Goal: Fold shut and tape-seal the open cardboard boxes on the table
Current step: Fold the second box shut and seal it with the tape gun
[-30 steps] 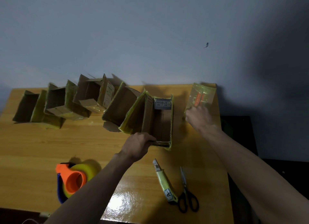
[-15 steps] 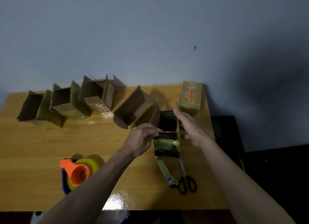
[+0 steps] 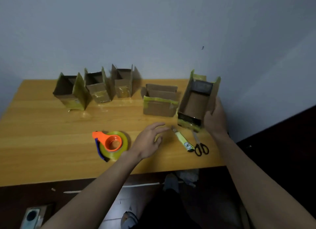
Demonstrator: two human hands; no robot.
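Wooden counter (image 3: 42,126) against a grey wall, going left to right: three open boxes (image 3: 95,88) along the back, tape dispenser (image 3: 111,144) nearer the front. Left hand (image 3: 149,140) hovering with fingers spread, gripping nothing. Right hand (image 3: 214,116) clasping the held box (image 3: 196,100), flaps upright. Judged: flap folding not begun; next, left fingers to press flaps down.

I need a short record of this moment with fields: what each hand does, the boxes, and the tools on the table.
left hand: left hand open, above the table, holds nothing
right hand: right hand grips the open box by its right side
other boxes: four open boxes stand behind
tools: tape roll, knife, scissors
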